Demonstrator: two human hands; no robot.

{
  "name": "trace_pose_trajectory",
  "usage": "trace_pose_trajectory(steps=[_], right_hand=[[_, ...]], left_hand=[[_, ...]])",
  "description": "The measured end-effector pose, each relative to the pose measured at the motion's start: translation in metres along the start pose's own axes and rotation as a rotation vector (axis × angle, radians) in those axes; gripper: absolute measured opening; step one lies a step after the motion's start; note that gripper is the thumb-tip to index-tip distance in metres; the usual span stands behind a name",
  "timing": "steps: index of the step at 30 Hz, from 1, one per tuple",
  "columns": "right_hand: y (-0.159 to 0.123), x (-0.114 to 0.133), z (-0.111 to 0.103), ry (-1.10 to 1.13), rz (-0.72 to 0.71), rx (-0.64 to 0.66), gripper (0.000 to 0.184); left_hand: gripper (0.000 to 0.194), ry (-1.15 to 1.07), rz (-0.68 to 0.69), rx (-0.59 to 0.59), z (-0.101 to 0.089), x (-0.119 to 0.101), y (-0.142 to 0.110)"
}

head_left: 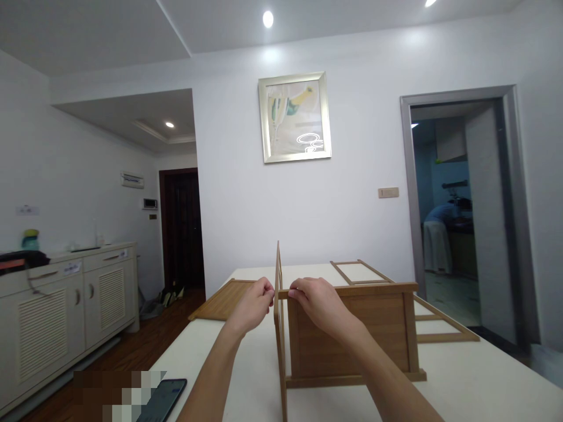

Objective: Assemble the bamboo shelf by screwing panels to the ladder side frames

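A thin wooden frame [280,346] stands upright on the table, seen nearly edge-on, against the left end of a brown wooden box-shaped furniture piece [352,343]. My left hand [255,305] is closed at the frame's left side, with its fingertips pressed together close to the wood. Whatever those fingers pinch is too small or hidden to make out. From the other side, my right hand [320,300] grips the top rail of the wooden piece near its left end, beside the frame. The right forearm covers part of the wooden panel.
A wooden panel [220,300] lies on the white table [497,375] at left. Open wooden frames [365,280] lie behind and right of the furniture piece. A phone [165,398] rests near the front left edge. Beyond the doorway, a person [437,234] bends over a counter.
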State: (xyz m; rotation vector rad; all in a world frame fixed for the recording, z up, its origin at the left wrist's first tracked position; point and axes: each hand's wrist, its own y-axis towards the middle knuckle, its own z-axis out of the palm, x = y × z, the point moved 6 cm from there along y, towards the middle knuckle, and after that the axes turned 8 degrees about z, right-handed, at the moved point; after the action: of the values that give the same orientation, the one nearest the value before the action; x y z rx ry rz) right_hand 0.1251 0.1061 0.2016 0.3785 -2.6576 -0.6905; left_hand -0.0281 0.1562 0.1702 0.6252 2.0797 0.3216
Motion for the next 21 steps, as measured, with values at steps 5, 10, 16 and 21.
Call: trace_pose_trajectory(steps=[5,10,16,21], right_hand=[[0.0,0.0,0.0,0.024,-0.007,0.007,0.029],[0.0,-0.001,0.001,0.018,-0.003,0.014,0.028],[0.0,-0.001,0.001,0.021,-0.001,0.007,0.026],[0.0,0.0,0.001,0.002,0.005,0.013,0.028]], left_hand=[[0.015,0.018,0.011,-0.012,-0.002,-0.004,-0.001],[0.013,0.01,0.024,-0.023,-0.002,-0.005,-0.002],[0.007,-0.023,0.022,-0.026,-0.002,-0.001,0.001],[0.007,-0.073,-0.006,-0.01,-0.002,0.009,0.003]])
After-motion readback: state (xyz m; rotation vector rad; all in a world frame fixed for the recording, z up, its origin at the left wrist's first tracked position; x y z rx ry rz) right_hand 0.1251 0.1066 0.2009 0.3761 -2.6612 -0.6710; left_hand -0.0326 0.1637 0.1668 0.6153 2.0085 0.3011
